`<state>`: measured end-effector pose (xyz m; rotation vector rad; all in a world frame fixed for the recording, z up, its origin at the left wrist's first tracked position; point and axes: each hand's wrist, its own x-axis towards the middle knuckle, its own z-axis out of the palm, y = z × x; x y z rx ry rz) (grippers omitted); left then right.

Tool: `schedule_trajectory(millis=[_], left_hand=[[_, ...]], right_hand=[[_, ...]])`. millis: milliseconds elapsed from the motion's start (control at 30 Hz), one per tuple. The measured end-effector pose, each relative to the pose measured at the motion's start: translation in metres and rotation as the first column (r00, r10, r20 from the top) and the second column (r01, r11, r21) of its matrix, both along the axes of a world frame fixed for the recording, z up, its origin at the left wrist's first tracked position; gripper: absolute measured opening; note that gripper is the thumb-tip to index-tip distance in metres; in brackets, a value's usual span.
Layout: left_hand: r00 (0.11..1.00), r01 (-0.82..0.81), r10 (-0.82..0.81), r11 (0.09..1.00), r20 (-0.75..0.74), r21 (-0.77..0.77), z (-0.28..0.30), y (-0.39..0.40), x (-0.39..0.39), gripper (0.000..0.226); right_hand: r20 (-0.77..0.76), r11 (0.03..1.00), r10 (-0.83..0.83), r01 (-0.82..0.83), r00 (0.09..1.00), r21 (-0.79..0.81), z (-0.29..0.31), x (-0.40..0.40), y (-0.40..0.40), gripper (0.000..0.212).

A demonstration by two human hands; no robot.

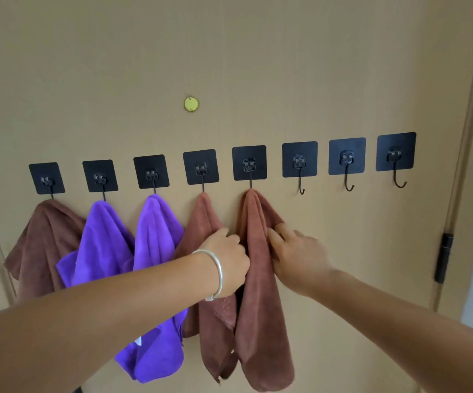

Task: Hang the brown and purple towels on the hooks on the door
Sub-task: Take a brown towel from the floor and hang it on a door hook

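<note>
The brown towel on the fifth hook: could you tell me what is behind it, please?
Behind the brown towel is the tan door. The left hand grips its left edge and the right hand touches its right. The hook's tip is covered.

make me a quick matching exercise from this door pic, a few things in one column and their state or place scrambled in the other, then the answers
Column one:
1. fifth hook from the left
2. rightmost hook
3. second hook from the left
4. left hand

Column two:
A. carries a purple towel
B. bare, nothing hanging on it
C. wears a silver bracelet at the wrist
D. carries the brown towel that both hands touch

Pairs: 1-D, 2-B, 3-A, 4-C

The right hand lies with straight fingers against that brown towel's right edge; the left hand's fingers curl round its left fold.
</note>
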<state>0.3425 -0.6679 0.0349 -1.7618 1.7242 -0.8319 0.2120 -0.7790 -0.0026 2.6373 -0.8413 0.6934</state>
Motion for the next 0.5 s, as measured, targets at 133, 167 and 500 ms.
schedule_trajectory(millis=[133,167,500], left_hand=[[0.999,-0.050,0.051,0.998,-0.015,0.049,-0.008,0.007,-0.001,0.053],[0.998,-0.058,0.059,0.998,-0.023,0.034,-0.004,0.010,-0.002,0.052],[0.920,0.108,-0.297,0.819,-0.256,-0.563,0.028,0.021,-0.044,0.064]], right_hand=[[-0.045,0.999,-0.011,0.014,0.999,0.053,-0.018,-0.010,0.012,0.062],[-0.042,0.999,-0.021,0.023,0.999,0.046,-0.018,-0.015,0.014,0.062],[0.229,0.962,-0.271,0.258,0.935,0.085,0.016,-0.092,0.043,0.063]])
